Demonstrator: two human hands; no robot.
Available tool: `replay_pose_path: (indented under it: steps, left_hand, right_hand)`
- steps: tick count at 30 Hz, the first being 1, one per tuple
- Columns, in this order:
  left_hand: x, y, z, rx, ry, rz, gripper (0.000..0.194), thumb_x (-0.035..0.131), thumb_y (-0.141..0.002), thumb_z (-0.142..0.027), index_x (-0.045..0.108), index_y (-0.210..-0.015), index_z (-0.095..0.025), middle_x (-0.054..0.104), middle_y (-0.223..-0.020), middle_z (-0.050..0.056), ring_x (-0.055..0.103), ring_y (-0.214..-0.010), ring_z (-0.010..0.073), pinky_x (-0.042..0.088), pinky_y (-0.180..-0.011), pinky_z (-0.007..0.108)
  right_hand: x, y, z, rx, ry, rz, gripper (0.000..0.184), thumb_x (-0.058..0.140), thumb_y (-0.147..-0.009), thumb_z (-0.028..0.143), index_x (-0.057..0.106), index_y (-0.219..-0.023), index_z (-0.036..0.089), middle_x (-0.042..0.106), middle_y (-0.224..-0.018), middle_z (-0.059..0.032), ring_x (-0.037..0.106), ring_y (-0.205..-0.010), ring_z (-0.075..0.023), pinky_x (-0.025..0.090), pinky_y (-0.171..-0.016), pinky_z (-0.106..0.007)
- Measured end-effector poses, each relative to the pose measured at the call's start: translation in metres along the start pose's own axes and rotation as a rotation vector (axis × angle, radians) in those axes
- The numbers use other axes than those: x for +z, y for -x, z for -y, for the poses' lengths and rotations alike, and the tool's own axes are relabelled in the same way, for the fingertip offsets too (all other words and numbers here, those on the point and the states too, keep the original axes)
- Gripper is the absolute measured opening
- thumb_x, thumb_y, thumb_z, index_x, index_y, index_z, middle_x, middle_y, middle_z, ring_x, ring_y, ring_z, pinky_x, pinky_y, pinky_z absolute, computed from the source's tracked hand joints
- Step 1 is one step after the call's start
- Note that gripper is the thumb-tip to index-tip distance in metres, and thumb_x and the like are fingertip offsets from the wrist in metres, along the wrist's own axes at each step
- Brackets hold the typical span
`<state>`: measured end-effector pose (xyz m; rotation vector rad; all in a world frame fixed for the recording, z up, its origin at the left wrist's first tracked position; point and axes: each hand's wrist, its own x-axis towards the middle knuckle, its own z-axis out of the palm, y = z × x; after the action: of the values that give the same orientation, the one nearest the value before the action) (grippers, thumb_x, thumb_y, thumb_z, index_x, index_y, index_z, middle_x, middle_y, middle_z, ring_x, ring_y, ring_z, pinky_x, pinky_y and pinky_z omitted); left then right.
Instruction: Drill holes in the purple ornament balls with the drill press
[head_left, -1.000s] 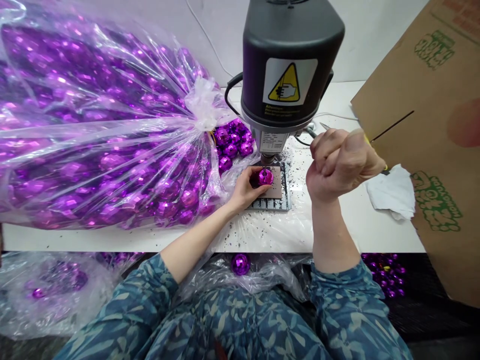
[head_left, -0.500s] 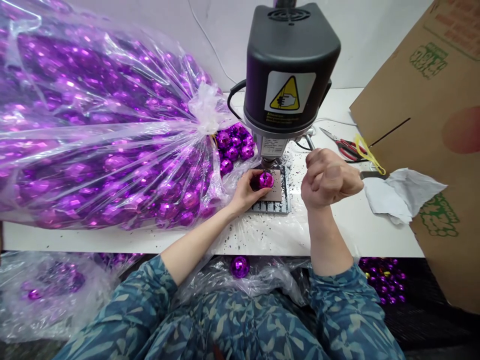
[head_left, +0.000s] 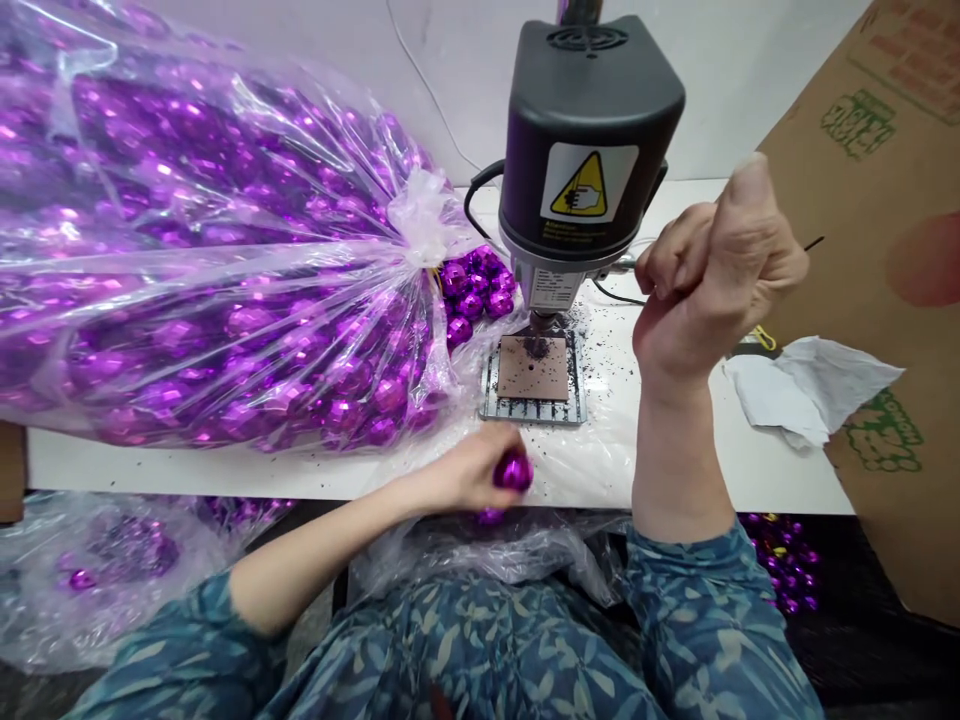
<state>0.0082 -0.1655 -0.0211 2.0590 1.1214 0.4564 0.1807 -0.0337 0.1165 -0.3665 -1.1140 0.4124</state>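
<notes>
My left hand (head_left: 480,468) pinches a shiny purple faceted ball (head_left: 514,470) above the table's front edge, slightly smeared by motion. Just below it, part of another purple ball (head_left: 490,516) shows against clear plastic. My right hand (head_left: 720,270) is raised and closed around the feed lever of the drill press (head_left: 592,130); the metal rod (head_left: 624,266) runs into my fingers, which hide its grip. Under the drill, a brown square block (head_left: 517,375) with a small hole lies on the slotted metal base (head_left: 495,408), strewn with dark shavings.
A big clear bag (head_left: 187,270) full of purple balls fills the left, with loose balls (head_left: 480,285) at its tied neck. Crumpled white paper (head_left: 787,395) lies by a cardboard box (head_left: 892,330) at right. Plastic sheeting (head_left: 450,555) hangs at the front edge.
My left hand has drawn the ball off the block toward the table's front edge. My right hand has risen and moved right, still closed. The block now lies uncovered.
</notes>
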Motion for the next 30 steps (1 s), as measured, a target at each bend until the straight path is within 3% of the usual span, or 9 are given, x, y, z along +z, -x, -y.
replay_pose_path:
  steps: [2, 4, 8, 11, 13, 16, 20, 27, 30]
  left_hand:
    - [-0.001, 0.028, -0.009, 0.086, -0.125, 0.312, 0.036, 0.088, -0.074, -0.039, 0.063, -0.092, -0.021, 0.068, -0.095, 0.006, 0.066, -0.084, 0.0246, 0.049, -0.068, 0.033]
    - [-0.003, 0.041, -0.012, 0.115, -0.174, 0.405, 0.035, 0.082, -0.081, -0.049, 0.064, -0.092, -0.021, 0.069, -0.096, 0.007, 0.067, -0.083, 0.0255, 0.049, -0.067, 0.035]
    - [-0.023, 0.015, 0.007, 0.088, -0.087, 0.011, 0.016, 0.056, -0.102, -0.034, 0.066, -0.107, -0.022, 0.072, -0.1, 0.008, 0.069, -0.093, 0.0237, 0.056, -0.082, 0.039]
    - [-0.053, -0.035, 0.041, -0.022, -0.187, -0.412, 0.027, 0.043, -0.099, -0.01, 0.065, -0.112, -0.021, 0.069, -0.107, 0.011, 0.066, -0.103, 0.0252, 0.056, -0.094, 0.044]
    - [-0.071, -0.067, 0.064, -0.176, -0.311, -0.534, 0.031, 0.047, -0.094, -0.004, 0.065, -0.115, -0.018, 0.065, -0.114, 0.015, 0.064, -0.11, 0.031, 0.054, -0.099, 0.051]
    - [-0.084, -0.1, 0.085, -0.393, -0.437, -0.476, 0.029, 0.06, -0.086, -0.006, 0.068, -0.112, -0.017, 0.058, -0.121, 0.019, 0.062, -0.116, 0.0404, 0.054, -0.097, 0.056]
    - [-0.085, -0.107, 0.091, -0.432, -0.49, -0.4, 0.017, 0.065, -0.089, -0.022, 0.071, -0.104, -0.019, 0.054, -0.124, 0.018, 0.062, -0.116, 0.0445, 0.053, -0.097, 0.06]
    - [-0.102, -0.095, 0.095, -0.359, -0.209, -0.353, 0.032, 0.047, -0.095, -0.027, 0.075, -0.11, -0.02, 0.059, -0.111, 0.011, 0.067, -0.101, 0.0309, 0.049, -0.107, 0.052]
    - [-0.11, -0.092, 0.097, -0.332, -0.055, -0.485, 0.036, 0.045, -0.093, -0.025, 0.073, -0.114, -0.018, 0.063, -0.113, 0.01, 0.066, -0.103, 0.0272, 0.053, -0.103, 0.045]
  right_hand:
    - [-0.001, 0.001, -0.001, 0.0, -0.022, 0.011, 0.068, 0.066, -0.088, 0.057, 0.024, -0.047, 0.022, 0.019, -0.04, 0.0068, 0.026, -0.034, -0.0042, 0.02, -0.039, -0.028]
    - [-0.001, 0.001, -0.002, -0.005, -0.007, 0.015, 0.068, 0.064, -0.09, 0.057, 0.023, -0.048, 0.022, 0.019, -0.04, 0.0068, 0.025, -0.034, -0.004, 0.019, -0.039, -0.028]
    - [-0.001, 0.0, -0.004, -0.018, 0.047, 0.001, 0.069, 0.062, -0.09, 0.061, 0.02, -0.049, 0.024, 0.017, -0.04, 0.0064, 0.024, -0.034, -0.0053, 0.017, -0.037, -0.03]
    - [-0.003, -0.001, -0.006, -0.013, 0.056, 0.001, 0.071, 0.063, -0.088, 0.063, 0.019, -0.048, 0.024, 0.016, -0.039, 0.0057, 0.022, -0.033, -0.0065, 0.016, -0.036, -0.032]
    - [-0.003, -0.001, -0.007, -0.019, 0.043, 0.007, 0.071, 0.064, -0.088, 0.063, 0.019, -0.047, 0.024, 0.017, -0.038, 0.0057, 0.021, -0.032, -0.0071, 0.016, -0.035, -0.033]
    - [-0.004, -0.001, -0.007, -0.035, 0.046, 0.007, 0.071, 0.063, -0.089, 0.061, 0.019, -0.047, 0.024, 0.016, -0.037, 0.0057, 0.021, -0.032, -0.0073, 0.016, -0.035, -0.033]
    - [-0.003, 0.0, -0.008, -0.038, 0.018, 0.006, 0.069, 0.064, -0.09, 0.057, 0.02, -0.048, 0.024, 0.016, -0.038, 0.0058, 0.021, -0.033, -0.0069, 0.016, -0.036, -0.033]
    - [-0.005, 0.0, -0.008, -0.039, 0.011, 0.014, 0.068, 0.065, -0.089, 0.058, 0.023, -0.048, 0.023, 0.018, -0.039, 0.0058, 0.024, -0.033, -0.0076, 0.019, -0.036, -0.033]
    - [-0.005, 0.0, -0.007, -0.032, 0.011, 0.018, 0.068, 0.065, -0.089, 0.058, 0.023, -0.049, 0.023, 0.018, -0.039, 0.006, 0.024, -0.033, -0.0073, 0.02, -0.036, -0.033]
